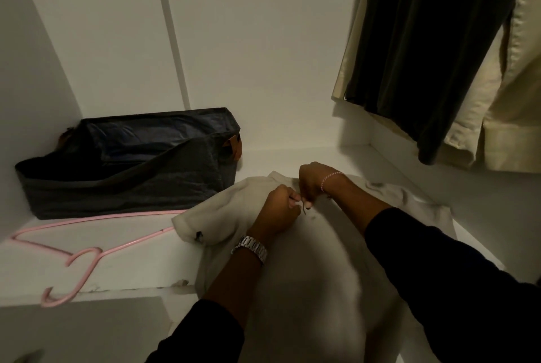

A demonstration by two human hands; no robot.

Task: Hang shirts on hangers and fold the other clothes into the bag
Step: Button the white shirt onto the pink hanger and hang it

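A white shirt (pixel 307 260) lies spread on the white closet shelf (pixel 131 263), hanging over its front edge. My left hand (pixel 278 210) and my right hand (pixel 310 184) meet over the shirt's upper front, each pinching a small part of it between fingertips. What exactly they pinch is too small to tell. A pink hanger (pixel 85 257) lies flat on the shelf to the left, its hook past the front edge and one end under the shirt's sleeve. A dark grey fabric bag (pixel 126 181) stands open at the back left with dark clothes inside.
A dark green garment (pixel 424 55) and a cream garment (pixel 503 117) hang at the upper right above the shelf. White closet walls (pixel 234 40) close in the back and both sides.
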